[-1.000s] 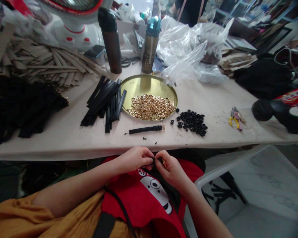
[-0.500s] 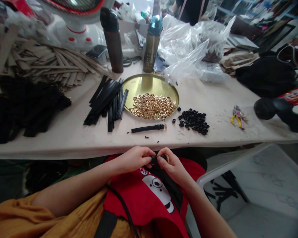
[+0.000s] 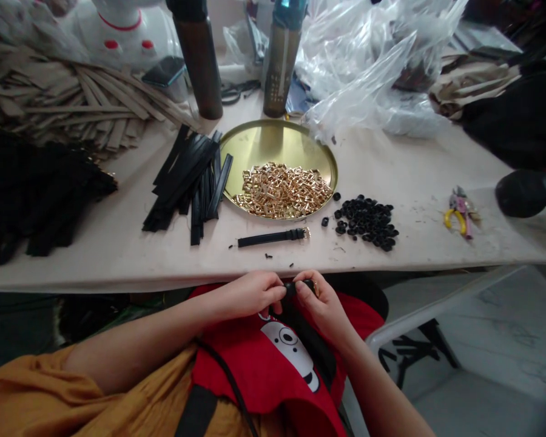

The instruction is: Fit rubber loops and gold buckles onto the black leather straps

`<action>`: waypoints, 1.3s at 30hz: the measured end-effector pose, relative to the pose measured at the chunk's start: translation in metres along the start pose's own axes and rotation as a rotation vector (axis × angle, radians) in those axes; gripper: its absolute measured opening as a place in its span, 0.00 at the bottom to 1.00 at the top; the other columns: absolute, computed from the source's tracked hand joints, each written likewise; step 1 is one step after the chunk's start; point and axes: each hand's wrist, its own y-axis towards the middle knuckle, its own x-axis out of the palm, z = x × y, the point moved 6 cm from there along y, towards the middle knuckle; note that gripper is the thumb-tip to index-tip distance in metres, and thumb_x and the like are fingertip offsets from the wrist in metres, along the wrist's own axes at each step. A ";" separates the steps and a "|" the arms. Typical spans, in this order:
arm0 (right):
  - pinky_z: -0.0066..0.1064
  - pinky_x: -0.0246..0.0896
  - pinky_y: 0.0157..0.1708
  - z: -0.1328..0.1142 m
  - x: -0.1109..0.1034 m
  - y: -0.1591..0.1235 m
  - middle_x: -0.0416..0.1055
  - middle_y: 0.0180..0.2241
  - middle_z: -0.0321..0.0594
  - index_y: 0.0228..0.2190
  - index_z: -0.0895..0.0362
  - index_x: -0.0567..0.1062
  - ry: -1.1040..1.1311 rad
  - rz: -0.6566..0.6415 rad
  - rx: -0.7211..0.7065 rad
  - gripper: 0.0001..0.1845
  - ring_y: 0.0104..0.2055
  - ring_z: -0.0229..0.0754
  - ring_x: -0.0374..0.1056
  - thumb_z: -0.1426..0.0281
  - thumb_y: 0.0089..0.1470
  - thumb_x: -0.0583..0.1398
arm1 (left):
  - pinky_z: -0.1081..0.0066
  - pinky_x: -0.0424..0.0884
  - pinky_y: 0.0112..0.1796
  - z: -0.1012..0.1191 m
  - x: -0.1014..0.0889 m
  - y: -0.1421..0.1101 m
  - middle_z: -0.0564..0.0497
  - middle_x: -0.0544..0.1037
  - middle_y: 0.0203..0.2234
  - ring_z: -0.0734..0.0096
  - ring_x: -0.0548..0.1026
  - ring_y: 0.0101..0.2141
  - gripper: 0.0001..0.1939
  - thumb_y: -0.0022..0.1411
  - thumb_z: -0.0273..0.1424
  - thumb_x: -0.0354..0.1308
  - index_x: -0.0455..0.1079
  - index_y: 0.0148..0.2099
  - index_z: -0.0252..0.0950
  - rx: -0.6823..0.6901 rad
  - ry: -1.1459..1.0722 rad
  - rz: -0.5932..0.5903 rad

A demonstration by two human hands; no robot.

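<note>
1. Two heaps lie at the left of the bench (image 3: 136, 261): black strips (image 3: 36, 200), cut off by the frame edge, and pale strips (image 3: 95, 112) behind them.
2. The white fan base (image 3: 127, 39) shows; the grille above it, visible half a second ago, has left the view.
3. A pile of black straps (image 3: 182, 182) overlaps the left rim of the gold tray.
4. The brown bottle (image 3: 200, 70) and the blue-topped bottle (image 3: 282, 70) have their tops cut off now.
5. The left hand (image 3: 257, 294) pinches the held strap (image 3: 291, 289) at one end, above the lap; its fingers hide that end.
6. A finished-looking strap (image 3: 270, 238) with a gold buckle lies in front of the tray.
7. The gold tray (image 3: 257, 136) holds a heap of gold buckles (image 3: 284, 191).
8. The right hand (image 3: 321, 303) pinches the held strap's other end, a bit of gold showing at its fingers. More black shows between the hands than a second ago.
9. Clear bags (image 3: 368, 67) hold something dark, too blurred to name.
10. Black loops (image 3: 368, 221) lie heaped right of the tray, with yellow-and-pink pliers (image 3: 457, 215) farther right.
</note>
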 end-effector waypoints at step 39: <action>0.24 0.47 0.19 -0.010 0.016 -0.027 0.57 0.20 0.30 0.33 0.56 0.66 0.006 0.072 -0.076 0.11 0.20 0.32 0.52 0.61 0.53 0.55 | 0.78 0.57 0.21 0.003 0.012 -0.018 0.54 0.69 0.19 0.78 0.65 0.20 0.18 0.58 0.41 0.45 0.65 0.27 0.33 0.052 0.094 -0.021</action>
